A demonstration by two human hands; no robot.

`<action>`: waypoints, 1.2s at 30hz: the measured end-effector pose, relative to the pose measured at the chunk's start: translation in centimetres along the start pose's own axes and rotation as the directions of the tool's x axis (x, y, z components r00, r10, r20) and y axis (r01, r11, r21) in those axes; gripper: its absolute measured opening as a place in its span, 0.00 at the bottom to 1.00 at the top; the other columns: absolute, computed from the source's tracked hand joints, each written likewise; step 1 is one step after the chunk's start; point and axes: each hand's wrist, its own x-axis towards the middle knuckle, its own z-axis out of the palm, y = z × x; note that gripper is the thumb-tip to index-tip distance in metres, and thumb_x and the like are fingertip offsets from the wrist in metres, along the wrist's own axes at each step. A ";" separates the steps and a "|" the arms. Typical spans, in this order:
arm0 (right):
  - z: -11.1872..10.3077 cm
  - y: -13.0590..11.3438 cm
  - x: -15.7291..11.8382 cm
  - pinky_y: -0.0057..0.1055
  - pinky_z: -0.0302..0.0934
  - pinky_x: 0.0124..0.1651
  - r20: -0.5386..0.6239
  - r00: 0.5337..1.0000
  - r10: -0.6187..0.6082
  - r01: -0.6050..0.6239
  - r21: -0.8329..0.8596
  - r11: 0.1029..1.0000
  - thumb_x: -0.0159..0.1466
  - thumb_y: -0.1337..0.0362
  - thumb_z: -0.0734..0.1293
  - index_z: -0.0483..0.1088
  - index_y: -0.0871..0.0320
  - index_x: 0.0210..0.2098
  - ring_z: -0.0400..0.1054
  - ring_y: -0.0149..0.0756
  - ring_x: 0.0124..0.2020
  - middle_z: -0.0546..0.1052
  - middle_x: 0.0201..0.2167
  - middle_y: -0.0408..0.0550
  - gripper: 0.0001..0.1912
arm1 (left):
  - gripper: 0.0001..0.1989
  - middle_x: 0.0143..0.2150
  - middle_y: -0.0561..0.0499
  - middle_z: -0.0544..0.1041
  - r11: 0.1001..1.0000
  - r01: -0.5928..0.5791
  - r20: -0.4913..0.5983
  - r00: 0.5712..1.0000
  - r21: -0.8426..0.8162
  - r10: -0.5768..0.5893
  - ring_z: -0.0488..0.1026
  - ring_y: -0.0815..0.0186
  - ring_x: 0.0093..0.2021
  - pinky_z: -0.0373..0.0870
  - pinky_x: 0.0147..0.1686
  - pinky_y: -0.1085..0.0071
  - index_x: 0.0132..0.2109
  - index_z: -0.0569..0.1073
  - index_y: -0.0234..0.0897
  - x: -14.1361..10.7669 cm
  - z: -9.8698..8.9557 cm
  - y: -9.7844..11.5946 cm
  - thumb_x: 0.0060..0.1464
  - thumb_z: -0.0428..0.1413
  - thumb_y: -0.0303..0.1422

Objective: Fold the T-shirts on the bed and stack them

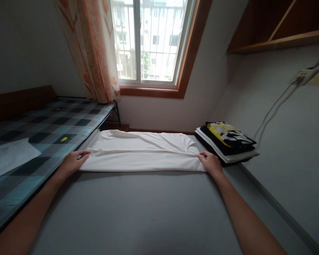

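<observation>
A white T-shirt (143, 156) lies sideways across the grey tabletop (149, 212), its near side folded over in a long strip. The neckline shows at its right end. My left hand (74, 162) pinches the left end of the folded strip between thumb and fingers. At the opposite end, my right hand (210, 163) grips the strip's corner just below the neckline. Both hands rest low, close to the table surface. The fabric between them is fairly flat, with some creases on the far layer.
A stack of folded clothes (227, 141), black, white and yellow-printed, sits right of the shirt by the wall. Left is a checked mattress (69, 124) with a paper sheet (10, 157). A window (151, 42) and curtain (93, 53) are behind; cables (273, 102) hang at right.
</observation>
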 end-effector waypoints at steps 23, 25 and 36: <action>2.9 -7.8 -3.7 0.45 0.50 0.64 0.031 0.810 -0.586 0.586 -0.095 0.805 0.71 0.51 0.54 0.68 0.59 0.60 0.57 0.49 0.66 0.65 0.65 0.57 0.27 | 0.25 0.62 0.42 0.70 0.888 -0.392 -0.090 0.902 0.241 0.423 0.61 0.51 0.66 0.55 0.64 0.55 0.55 0.76 0.39 -0.6 4.1 1.1 0.60 0.45 0.45; 3.4 -8.1 -4.0 0.45 0.48 0.66 0.120 0.789 -0.603 0.614 -0.100 0.783 0.71 0.49 0.52 0.64 0.58 0.64 0.54 0.49 0.68 0.62 0.67 0.57 0.30 | 0.28 0.67 0.43 0.66 0.861 -0.436 0.055 0.897 0.261 0.438 0.55 0.49 0.69 0.52 0.64 0.52 0.61 0.71 0.40 -0.7 4.8 1.2 0.60 0.45 0.46; 2.6 -3.8 -2.3 0.51 0.44 0.68 0.278 0.811 -0.515 0.564 -0.137 0.814 0.71 0.46 0.49 0.55 0.52 0.69 0.46 0.48 0.71 0.53 0.71 0.55 0.33 | 0.36 0.73 0.44 0.51 0.898 -0.302 0.224 0.945 0.320 0.238 0.47 0.48 0.72 0.46 0.66 0.48 0.70 0.57 0.42 -0.6 4.5 0.9 0.61 0.42 0.53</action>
